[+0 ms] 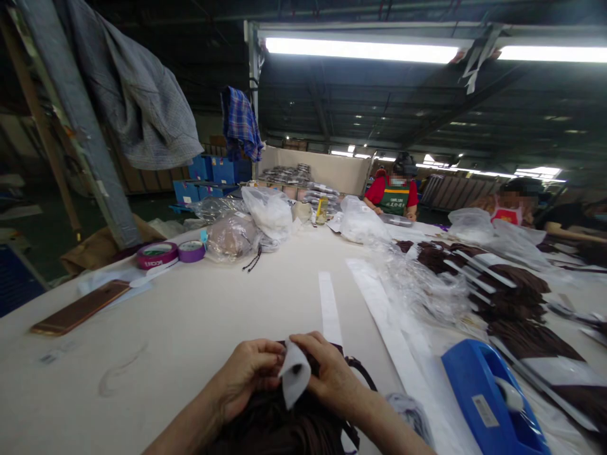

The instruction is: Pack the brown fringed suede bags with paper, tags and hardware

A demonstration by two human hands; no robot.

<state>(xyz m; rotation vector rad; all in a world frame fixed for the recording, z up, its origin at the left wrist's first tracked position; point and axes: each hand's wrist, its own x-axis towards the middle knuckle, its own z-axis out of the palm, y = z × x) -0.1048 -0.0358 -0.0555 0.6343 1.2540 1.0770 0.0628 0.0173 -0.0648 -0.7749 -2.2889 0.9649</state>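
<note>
Close in front of me, both hands meet over a bundle of dark brown fabric (279, 426) at the table's near edge. Between them is a small piece of white paper or thin cloth (294, 374), curled into a cone. My right hand (329, 373) pinches its upper edge and right side with curved fingers. From the other side, my left hand (249, 373) closes its fingertips at the piece's left edge. A black strap (363, 376) loops out beside the right wrist. Just beyond the hands lies a flat white paper strip (329, 303).
A blue tape dispenser (493, 398) stands at right, near folded brown garments (507, 284) and clear plastic bags (431, 291). At left lie a phone (80, 308) and purple tape rolls (157, 254). A bagged tan item (232, 235) sits farther back. Co-workers (396, 193) are across the table.
</note>
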